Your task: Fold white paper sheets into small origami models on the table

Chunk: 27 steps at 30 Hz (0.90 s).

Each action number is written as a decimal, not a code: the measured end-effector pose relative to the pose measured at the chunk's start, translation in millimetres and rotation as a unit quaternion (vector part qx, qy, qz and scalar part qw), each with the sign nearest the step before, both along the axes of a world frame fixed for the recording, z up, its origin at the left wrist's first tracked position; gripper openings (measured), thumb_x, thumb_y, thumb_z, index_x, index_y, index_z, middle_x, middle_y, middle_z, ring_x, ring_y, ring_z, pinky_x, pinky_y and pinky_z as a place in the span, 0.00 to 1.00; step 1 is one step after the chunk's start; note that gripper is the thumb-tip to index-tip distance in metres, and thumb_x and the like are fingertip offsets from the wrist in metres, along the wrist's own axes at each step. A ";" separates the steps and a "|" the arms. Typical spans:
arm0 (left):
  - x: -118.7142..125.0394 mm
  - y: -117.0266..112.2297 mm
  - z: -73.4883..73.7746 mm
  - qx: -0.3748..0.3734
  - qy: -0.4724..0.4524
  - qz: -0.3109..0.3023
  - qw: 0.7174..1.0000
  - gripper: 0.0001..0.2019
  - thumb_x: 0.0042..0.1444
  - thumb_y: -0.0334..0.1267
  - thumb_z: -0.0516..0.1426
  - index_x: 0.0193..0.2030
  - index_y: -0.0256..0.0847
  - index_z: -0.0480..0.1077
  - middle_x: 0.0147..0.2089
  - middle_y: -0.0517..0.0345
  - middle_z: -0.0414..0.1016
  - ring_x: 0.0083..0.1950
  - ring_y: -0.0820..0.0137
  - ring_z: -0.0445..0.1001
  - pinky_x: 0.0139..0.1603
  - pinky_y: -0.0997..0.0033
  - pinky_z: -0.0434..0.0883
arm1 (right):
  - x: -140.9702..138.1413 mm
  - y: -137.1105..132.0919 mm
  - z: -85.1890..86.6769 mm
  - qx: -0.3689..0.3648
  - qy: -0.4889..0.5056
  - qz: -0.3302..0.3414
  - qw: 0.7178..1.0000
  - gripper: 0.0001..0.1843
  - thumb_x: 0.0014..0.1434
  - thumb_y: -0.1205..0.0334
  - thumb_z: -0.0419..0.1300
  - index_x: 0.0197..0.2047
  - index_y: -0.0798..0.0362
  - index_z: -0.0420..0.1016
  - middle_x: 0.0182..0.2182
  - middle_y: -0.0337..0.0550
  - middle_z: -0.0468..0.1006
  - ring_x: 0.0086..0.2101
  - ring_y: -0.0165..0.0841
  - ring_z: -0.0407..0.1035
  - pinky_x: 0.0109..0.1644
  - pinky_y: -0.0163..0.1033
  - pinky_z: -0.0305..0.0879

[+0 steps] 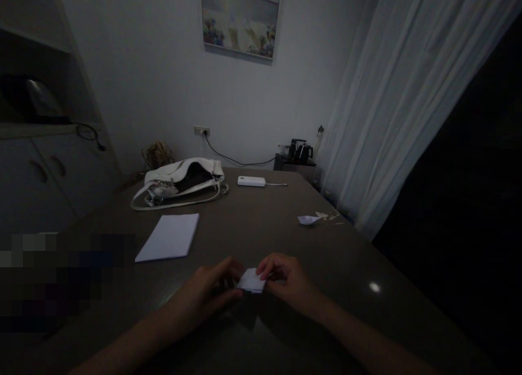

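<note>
A small folded piece of white paper is held above the near part of the dark table, with layered edges along its lower side. My right hand pinches its right side, the index finger on top and the thumb below. At the paper's left corner is my left hand, its thumb touching the near edge and its other fingers curled at the far side, partly hidden and blurred. To the left lies a stack of white paper sheets. A small folded paper shape rests farther off on the right.
A white handbag with its strap lies at the table's far left. Beside it is a white power bank with a short cable. Small pale scraps are scattered near the right edge. A white curtain hangs on the right.
</note>
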<state>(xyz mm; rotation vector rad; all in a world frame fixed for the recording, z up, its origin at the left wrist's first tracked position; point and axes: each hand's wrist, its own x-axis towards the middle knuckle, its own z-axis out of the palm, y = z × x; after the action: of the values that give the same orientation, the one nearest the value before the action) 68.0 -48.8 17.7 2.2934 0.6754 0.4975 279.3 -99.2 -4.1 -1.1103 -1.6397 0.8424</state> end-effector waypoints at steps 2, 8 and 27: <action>1.5 0.3 -3.1 -0.015 -0.007 -0.009 1.000 0.08 0.57 0.40 0.55 0.42 0.42 0.67 0.39 0.58 0.75 0.38 0.70 0.73 0.37 0.75 0.66 | -1.3 -0.6 -2.0 0.002 -0.001 0.004 1.000 0.05 0.47 0.73 0.61 0.26 0.56 0.69 0.33 0.43 0.74 0.34 0.30 0.71 0.36 0.35 0.68; 1.8 7.1 -11.4 -0.041 -0.004 0.038 0.998 0.10 0.54 0.43 0.57 0.37 0.39 0.71 0.33 0.58 0.76 0.35 0.70 0.73 0.35 0.75 0.66 | 5.1 -2.1 4.8 0.025 -0.056 0.051 0.997 0.06 0.48 0.67 0.64 0.31 0.56 0.71 0.39 0.45 0.73 0.37 0.30 0.70 0.39 0.36 0.69; -2.3 12.0 -16.1 0.145 0.099 -0.095 0.980 0.05 0.58 0.37 0.55 0.36 0.40 0.71 0.38 0.55 0.70 0.41 0.68 0.67 0.39 0.72 0.63 | 14.9 -2.9 9.0 0.086 -0.327 0.179 0.924 0.07 0.56 0.60 0.60 0.38 0.51 0.77 0.36 0.42 0.77 0.37 0.30 0.70 0.42 0.34 0.61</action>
<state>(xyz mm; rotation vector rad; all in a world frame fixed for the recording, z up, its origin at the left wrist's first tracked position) 65.7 -36.7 1.6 2.6768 0.4956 0.2932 294.2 -102.1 4.9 -1.0400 -2.4796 0.5512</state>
